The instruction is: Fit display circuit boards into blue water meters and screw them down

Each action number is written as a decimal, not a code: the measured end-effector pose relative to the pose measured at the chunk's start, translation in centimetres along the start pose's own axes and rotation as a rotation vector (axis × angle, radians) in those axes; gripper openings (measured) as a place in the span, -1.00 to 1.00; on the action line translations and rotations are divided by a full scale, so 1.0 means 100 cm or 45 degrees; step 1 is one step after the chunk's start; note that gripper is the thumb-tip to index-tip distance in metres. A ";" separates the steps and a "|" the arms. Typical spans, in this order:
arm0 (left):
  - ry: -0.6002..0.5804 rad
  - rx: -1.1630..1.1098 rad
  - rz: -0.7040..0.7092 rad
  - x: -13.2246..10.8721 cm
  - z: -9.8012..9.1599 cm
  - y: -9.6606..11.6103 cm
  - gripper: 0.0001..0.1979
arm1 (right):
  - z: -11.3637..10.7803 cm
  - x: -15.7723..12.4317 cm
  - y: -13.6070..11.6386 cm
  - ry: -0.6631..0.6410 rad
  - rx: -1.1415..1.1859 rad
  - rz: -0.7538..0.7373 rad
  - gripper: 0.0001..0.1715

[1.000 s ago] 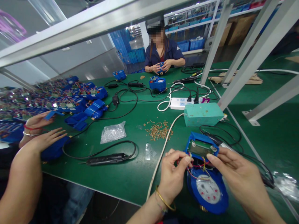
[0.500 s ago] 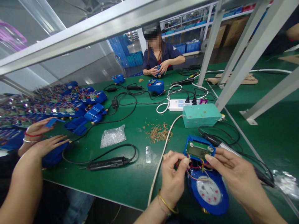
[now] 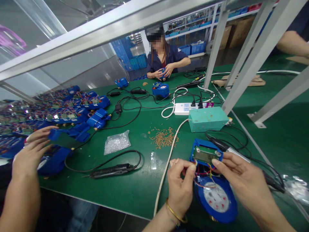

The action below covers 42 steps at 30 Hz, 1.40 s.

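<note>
At the lower right lies a round blue meter [image 3: 217, 199] with a pale dial, its blue housing with a green circuit board and display [image 3: 205, 156] tilted up above it. Thin coloured wires [image 3: 209, 177] run between the housing and the dial part. My left hand [image 3: 181, 183], with a yellow bangle at the wrist, pinches wires at the housing's lower left corner. My right hand [image 3: 238, 174] grips the housing's right side, thumb on the board's edge beside the display.
Small brass screws [image 3: 164, 137], a bag of clear parts [image 3: 117, 142], a black electric screwdriver [image 3: 111, 170], a teal box [image 3: 209, 119] and a power strip [image 3: 184, 109] lie on the green table. Many blue meters [image 3: 72, 112] stand at left. A co-worker's hands [image 3: 31, 151] work there; another person [image 3: 166, 58] sits opposite.
My hands have barely moved and keep their hold on the wires and housing. At left, the co-worker's hands have shifted left, showing more of a blue meter. An arm has appeared at the upper right.
</note>
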<state>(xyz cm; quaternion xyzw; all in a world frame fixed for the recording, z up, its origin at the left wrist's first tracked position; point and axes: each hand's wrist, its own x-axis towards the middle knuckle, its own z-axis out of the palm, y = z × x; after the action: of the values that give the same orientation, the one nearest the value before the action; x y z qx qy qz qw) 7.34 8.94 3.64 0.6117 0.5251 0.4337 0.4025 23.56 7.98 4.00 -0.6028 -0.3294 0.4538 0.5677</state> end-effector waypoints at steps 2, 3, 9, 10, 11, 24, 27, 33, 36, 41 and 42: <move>-0.015 0.018 0.007 0.000 -0.001 0.000 -0.72 | 0.000 -0.001 -0.001 0.025 -0.011 -0.010 -0.56; -0.028 0.037 0.017 0.000 -0.002 0.001 -0.72 | 0.000 0.000 -0.001 0.037 -0.014 -0.016 -0.56; -0.106 0.189 0.149 0.005 -0.008 0.006 -0.79 | -0.009 0.008 0.005 -0.026 -0.004 0.011 -0.52; -0.106 0.208 0.180 0.006 -0.009 0.006 -0.80 | -0.010 0.008 0.005 -0.043 0.002 0.027 -0.52; -0.106 0.210 0.202 0.007 -0.009 0.006 -0.80 | -0.011 0.009 0.006 -0.056 0.009 0.040 -0.52; -0.216 -0.181 -0.084 0.023 -0.010 0.003 -0.81 | -0.013 0.008 0.001 -0.107 -0.029 -0.006 -0.55; -0.269 -0.034 0.010 0.026 -0.014 0.004 -0.81 | -0.014 0.008 -0.001 -0.137 0.002 0.020 -0.55; -0.269 -0.034 0.218 0.030 -0.013 -0.002 -0.70 | -0.016 0.011 -0.001 -0.257 0.072 0.077 -0.52; -0.232 -0.017 0.267 0.031 -0.009 -0.006 -0.64 | -0.015 0.013 -0.001 -0.256 0.082 0.094 -0.50; -0.306 -0.085 0.184 0.041 -0.010 -0.009 -0.53 | -0.013 0.013 -0.008 -0.227 0.050 0.076 -0.46; -0.372 -0.120 0.159 0.044 -0.012 -0.009 -0.53 | -0.013 0.012 -0.010 -0.219 0.042 0.071 -0.45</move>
<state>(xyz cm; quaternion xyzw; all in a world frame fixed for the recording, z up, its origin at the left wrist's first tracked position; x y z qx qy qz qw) 6.28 13.49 3.59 0.6801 0.4009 0.3885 0.4751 25.37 8.72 4.69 -0.5611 -0.3525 0.5249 0.5342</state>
